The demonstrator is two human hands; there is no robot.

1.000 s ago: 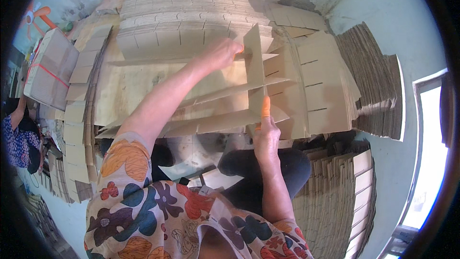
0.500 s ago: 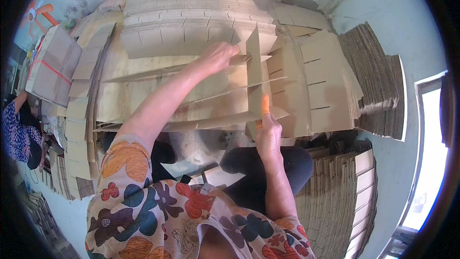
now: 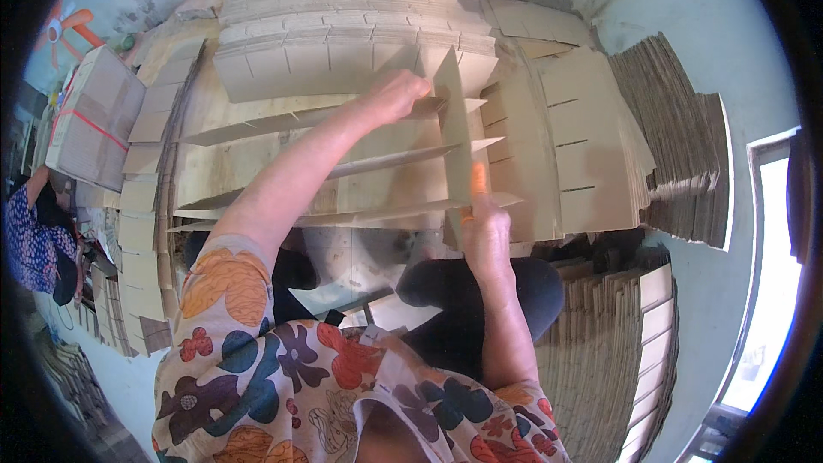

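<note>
Cardboard divider strips (image 3: 343, 163) lie lengthwise across the person's lap as a half-built grid, with stacks of slotted strips (image 3: 343, 51) behind. The left hand (image 3: 396, 94), curled shut, grips the top of the upright cross strip (image 3: 454, 120); since half a second ago it has pressed that strip lower into the slots. The right hand (image 3: 484, 223), an orange sleeve on its forefinger, steadies the strip's near end, fingers loosely closed on it. The piece looks nearly seated.
</note>
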